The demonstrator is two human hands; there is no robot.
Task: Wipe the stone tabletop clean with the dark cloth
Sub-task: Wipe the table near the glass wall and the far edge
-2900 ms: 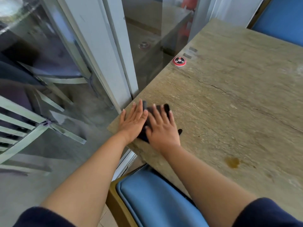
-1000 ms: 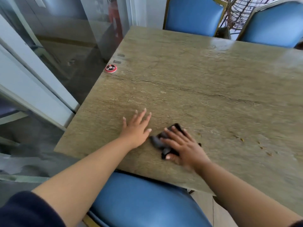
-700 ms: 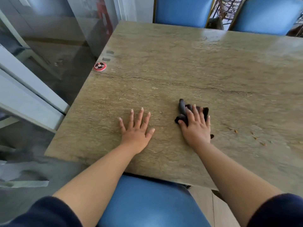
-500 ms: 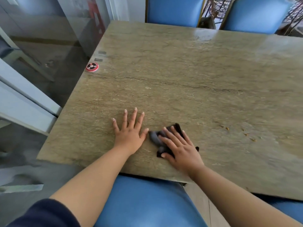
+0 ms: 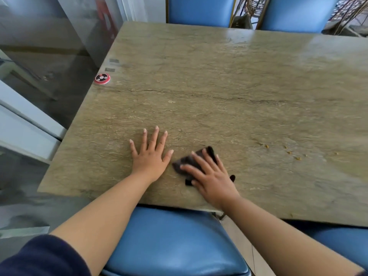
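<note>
The greenish-brown stone tabletop [image 5: 229,80] fills most of the view. A small dark cloth [image 5: 184,161] lies on it near the front edge. My right hand [image 5: 209,175] presses flat on the cloth with spread, straight fingers and hides much of it. My left hand [image 5: 151,154] rests flat on the bare stone just left of the cloth, fingers spread, apart from it. Several small yellowish crumbs [image 5: 286,151] lie on the stone to the right of the cloth.
A round red and black call button [image 5: 102,78] sits at the table's left edge, with two grey stickers [image 5: 112,65] behind it. Blue padded chairs stand at the near side [image 5: 175,244] and far side [image 5: 199,8]. A glass wall [image 5: 49,56] runs along the left.
My right hand has swept the cloth back and forth over the near part of the table and now holds it near the front edge. My left hand stays flat on the stone.
</note>
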